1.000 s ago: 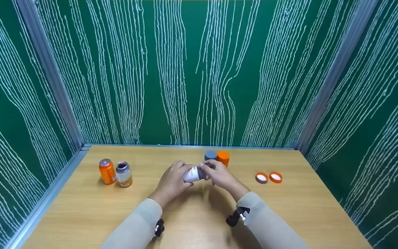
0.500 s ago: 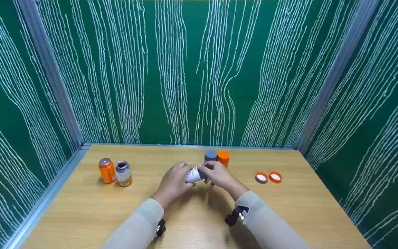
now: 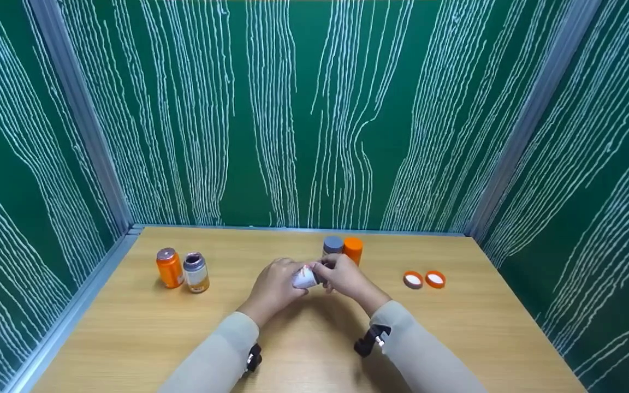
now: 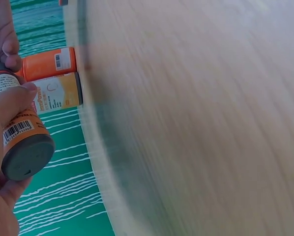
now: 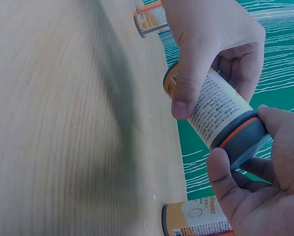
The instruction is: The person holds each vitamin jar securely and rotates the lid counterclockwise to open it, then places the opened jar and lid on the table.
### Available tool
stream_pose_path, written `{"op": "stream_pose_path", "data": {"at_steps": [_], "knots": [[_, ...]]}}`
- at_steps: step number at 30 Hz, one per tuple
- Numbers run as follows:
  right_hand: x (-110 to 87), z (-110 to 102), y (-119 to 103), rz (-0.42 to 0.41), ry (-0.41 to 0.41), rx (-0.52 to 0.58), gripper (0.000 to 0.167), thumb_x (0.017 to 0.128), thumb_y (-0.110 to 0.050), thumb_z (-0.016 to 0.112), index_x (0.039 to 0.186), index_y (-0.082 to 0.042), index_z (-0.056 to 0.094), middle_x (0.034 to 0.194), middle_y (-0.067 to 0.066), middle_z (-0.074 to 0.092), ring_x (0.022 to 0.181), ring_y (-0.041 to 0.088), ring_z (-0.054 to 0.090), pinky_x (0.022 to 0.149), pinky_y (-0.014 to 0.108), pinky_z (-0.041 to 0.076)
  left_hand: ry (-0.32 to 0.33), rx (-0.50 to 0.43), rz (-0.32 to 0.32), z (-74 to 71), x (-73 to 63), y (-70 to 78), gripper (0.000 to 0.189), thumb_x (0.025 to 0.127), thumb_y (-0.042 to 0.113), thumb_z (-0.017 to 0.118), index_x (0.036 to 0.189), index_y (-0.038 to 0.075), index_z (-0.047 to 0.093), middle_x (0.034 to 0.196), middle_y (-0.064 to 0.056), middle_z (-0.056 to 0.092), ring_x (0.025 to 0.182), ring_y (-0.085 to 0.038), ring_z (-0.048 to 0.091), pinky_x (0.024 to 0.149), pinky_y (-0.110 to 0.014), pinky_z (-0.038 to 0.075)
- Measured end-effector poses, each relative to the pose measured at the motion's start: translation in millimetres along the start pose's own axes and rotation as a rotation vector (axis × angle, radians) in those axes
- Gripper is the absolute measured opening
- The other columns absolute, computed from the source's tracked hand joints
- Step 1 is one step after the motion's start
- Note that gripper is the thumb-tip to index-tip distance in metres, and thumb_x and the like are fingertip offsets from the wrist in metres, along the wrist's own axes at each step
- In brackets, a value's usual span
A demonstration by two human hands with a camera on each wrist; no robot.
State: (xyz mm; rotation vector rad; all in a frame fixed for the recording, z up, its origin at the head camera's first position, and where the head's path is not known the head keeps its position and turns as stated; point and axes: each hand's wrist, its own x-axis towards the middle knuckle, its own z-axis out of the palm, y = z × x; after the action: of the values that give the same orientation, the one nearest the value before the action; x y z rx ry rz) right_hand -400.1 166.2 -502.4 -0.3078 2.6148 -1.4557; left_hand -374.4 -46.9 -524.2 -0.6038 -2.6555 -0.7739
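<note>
Over the table (image 3: 303,365), left hand's grip (image 3: 273,284) round a bottle (image 5: 217,105), right hand's (image 3: 349,279) round its cap (image 5: 245,139)

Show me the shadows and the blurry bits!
Head view: soft shadows on the table near the left hand and right hand; left wrist view: the table's wood grain looks smeared, with a dark streak; right wrist view: soft-edged shadows, but the print on the held bottle looks fairly clear.
</note>
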Motion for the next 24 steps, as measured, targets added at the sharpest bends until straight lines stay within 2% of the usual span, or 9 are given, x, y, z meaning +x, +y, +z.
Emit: {"op": "stream_pose_path", "data": {"at_steps": [3,12,21,24], "knots": [[0.2,1.2,0.5,-0.01,0.005,-0.008,0.036,0.111,-0.04,0.074,0.128,-0.008,0.079,0.098,0.01,0.076,0.073,0.017,0.067,0.074,0.042,0.067,-0.002,-0.004,-0.009,-1.6,-0.5,0.6,0.053,0.087,0.024,0.101,0.136,0.015,0.082,0.127,-0.007,0.081,0.117,-0.027,0.074,0.111,-0.049,0.063],[-0.6,1.5,0.5,0.0,0.017,0.003,0.037,0.112,-0.039,0.074,0.132,-0.009,0.079,0.108,0.011,0.078,0.08,0.02,0.07,0.082,0.049,0.069,-0.009,-0.015,-0.029,-3.6,-0.1,1.5,0.051,0.088,0.025,0.101,0.135,0.015,0.082,0.122,-0.005,0.08,0.112,-0.023,0.072,0.108,-0.047,0.064],[-4.5,0.8,-1.1,-0.01,0.024,-0.043,0.044,0.108,-0.038,0.08,0.141,-0.009,0.078,0.114,0.012,0.078,0.082,0.02,0.071,0.082,0.048,0.07,-0.045,-0.059,-0.067,-1.8,0.1,-0.3,0.054,0.088,0.024,0.101,0.137,0.013,0.082,0.128,-0.007,0.081,0.115,-0.026,0.072,0.11,-0.05,0.063],[-5.2,0.6,-0.3,-0.021,0.02,-0.048,0.046,0.107,-0.037,0.081,0.143,-0.008,0.076,0.116,0.014,0.078,0.085,0.025,0.073,0.08,0.045,0.069,-0.044,-0.066,-0.063,-1.6,-0.1,-1.3,0.053,0.088,0.024,0.101,0.137,0.012,0.082,0.128,-0.008,0.081,0.115,-0.026,0.073,0.11,-0.051,0.063]]}}
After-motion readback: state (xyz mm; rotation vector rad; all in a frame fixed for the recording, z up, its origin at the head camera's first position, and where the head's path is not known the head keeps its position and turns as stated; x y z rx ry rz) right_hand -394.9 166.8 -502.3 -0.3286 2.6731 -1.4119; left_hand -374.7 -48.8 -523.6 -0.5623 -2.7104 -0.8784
